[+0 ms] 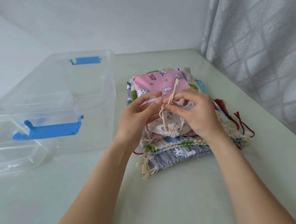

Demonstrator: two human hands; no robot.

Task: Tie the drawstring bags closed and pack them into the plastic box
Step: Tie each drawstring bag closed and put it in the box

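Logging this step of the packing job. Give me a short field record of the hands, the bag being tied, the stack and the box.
left hand: pinches the cream drawstring
right hand: pinches the same cord
top bag: pink, cloud print, mouth gathered shut
knot: not yet visibly finished
stack of bags: under the top bag, on the table
plastic box: clear, left of the stack, no bags inside
lid: blue latches, resting askew on the box

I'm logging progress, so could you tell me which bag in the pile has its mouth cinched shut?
The pink bag on top: its mouth is gathered tight, with both hands on its cord. The bags beneath lie flat.
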